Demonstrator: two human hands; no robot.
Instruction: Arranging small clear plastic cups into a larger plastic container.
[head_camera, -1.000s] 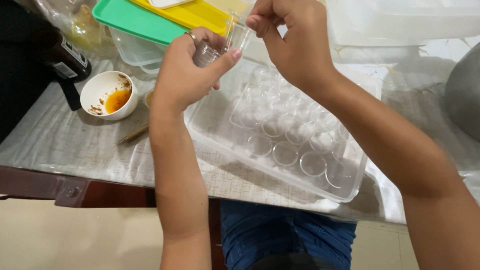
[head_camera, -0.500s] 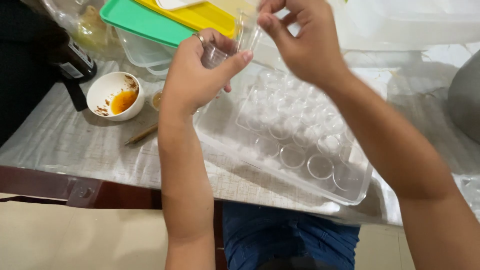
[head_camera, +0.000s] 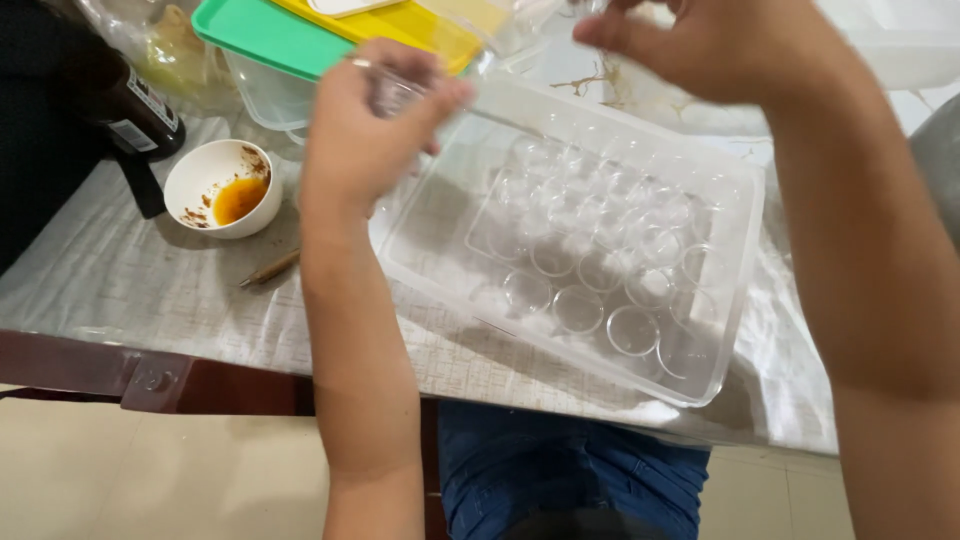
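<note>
Left hand (head_camera: 370, 130) raised above the table, fingers curled around a small clear cup (head_camera: 395, 92), blurred. Right hand (head_camera: 710, 45) lifted higher, near the top edge, fingers bent loosely; could not tell whether anything was pinched there. Both forearms reached in from below, left one nearly upright, right one slanting across the right side. Directly beneath the hands lay a clear plastic tray (head_camera: 735, 215) with round wells, resting flat on a table (head_camera: 150, 290) covered in pale patterned sheeting. Left of the tray sat a white bowl (head_camera: 190, 180) holding orange sauce, a dark bottle (head_camera: 135, 105) just behind it. Behind, stacked green and yellow trays (head_camera: 270, 35). Below the table edge, beige floor tiles (head_camera: 150, 480) and blue trousers (head_camera: 570, 470).
</note>
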